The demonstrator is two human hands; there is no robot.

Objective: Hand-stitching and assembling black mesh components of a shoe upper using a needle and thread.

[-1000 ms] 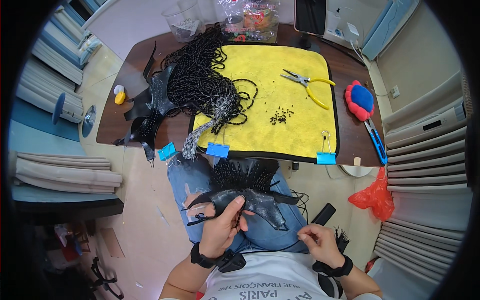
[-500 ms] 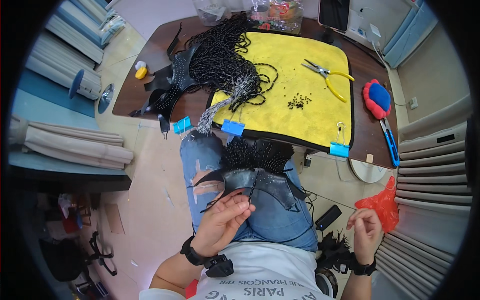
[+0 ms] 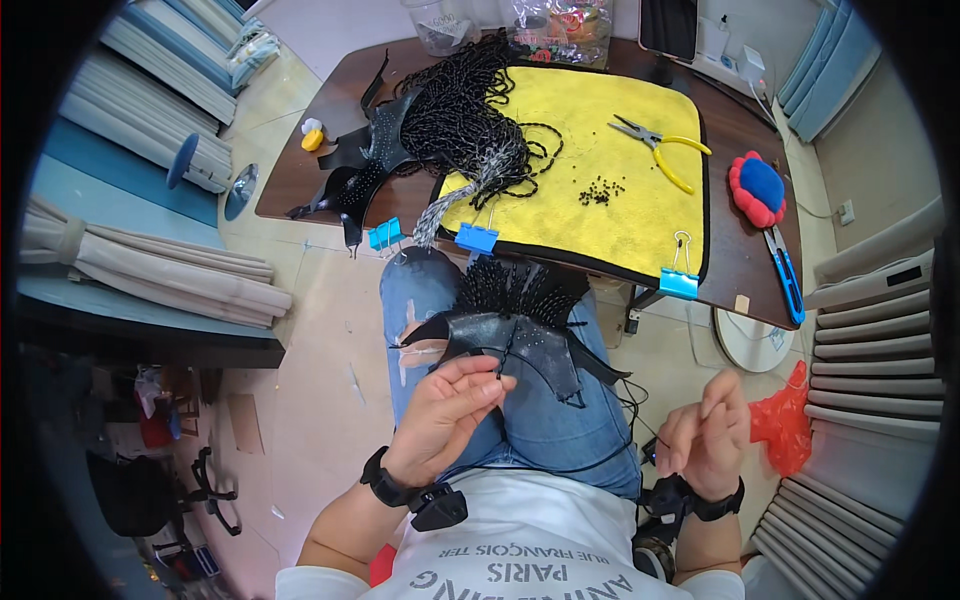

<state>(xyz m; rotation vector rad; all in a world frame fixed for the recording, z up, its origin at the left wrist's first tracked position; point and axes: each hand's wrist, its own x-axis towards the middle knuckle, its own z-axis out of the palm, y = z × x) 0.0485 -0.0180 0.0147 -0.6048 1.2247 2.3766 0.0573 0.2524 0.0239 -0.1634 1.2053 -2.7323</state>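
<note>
On my lap lies a black leather-like piece (image 3: pixel 475 332) with curved straps, small pale studs and a fan of short black twisted cords (image 3: pixel 515 290) along its far edge. My left hand (image 3: pixel 445 415) is closed at its near edge, thumb and forefinger pinching the end of a thin black twisted cord (image 3: pixel 508 345) that runs over the piece. Apart from it, to the right, my right hand (image 3: pixel 708 435) is raised with its fingers bent together. Whatever that hand holds, if anything, is too small to make out.
On the table, a yellow cloth (image 3: pixel 630 110) bears yellow-handled pliers (image 3: pixel 660 150) and small black beads (image 3: pixel 600 191), with blue binder clips (image 3: pixel 477 238) at its edge. Another black piece with long cords (image 3: pixel 470 130) lies left. A pincushion (image 3: pixel 758 188) and blue cutter (image 3: pixel 785 278) lie right.
My right hand has moved slightly left and up, its fingers turning inward. My left hand keeps its pinch on the cord. The whole view has shifted slightly.
</note>
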